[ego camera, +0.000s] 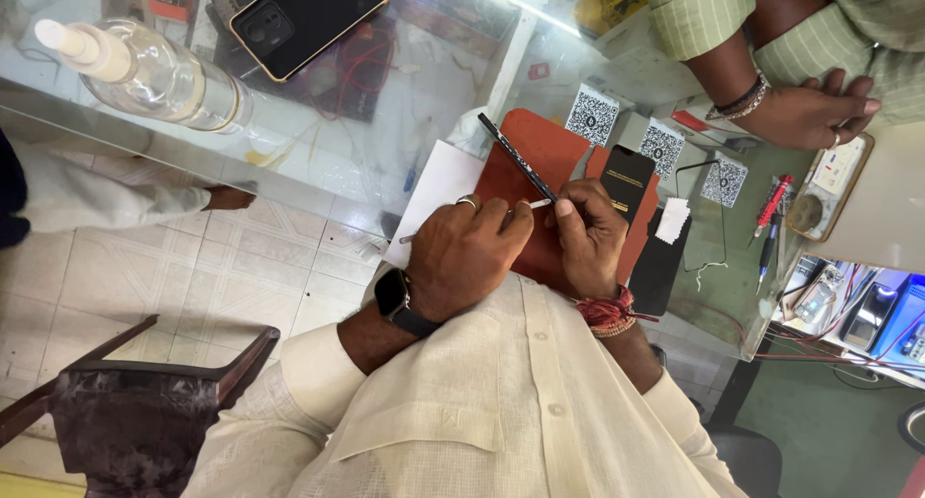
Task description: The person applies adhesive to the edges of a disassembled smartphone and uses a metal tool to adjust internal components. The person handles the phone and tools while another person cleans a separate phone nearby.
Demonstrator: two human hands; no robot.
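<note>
Holding a thin black pen-like tool, the right hand has its fingers pinched tight around the lower end; the tool slants up and away toward the glass desk. The left hand sits just beside it, fingers curled shut on a small white piece at the tool's tip, ring on one finger, dark smartwatch on the wrist. Red thread bands wrap the right wrist. Both hands rest over a rust-red phone cover at the near edge of the desk, with a white paper sheet touching its left side. A black phone back panel lies just right of the hands, near three square code cards. Toward the far left of the desk lie a clear spray bottle on its side and a black smartphone, camera side up. At the far right corner, another person's hands are clasped, just beside a white socket strip; a red pen lies near it. A dark wooden chair stands on the tiled floor.
</note>
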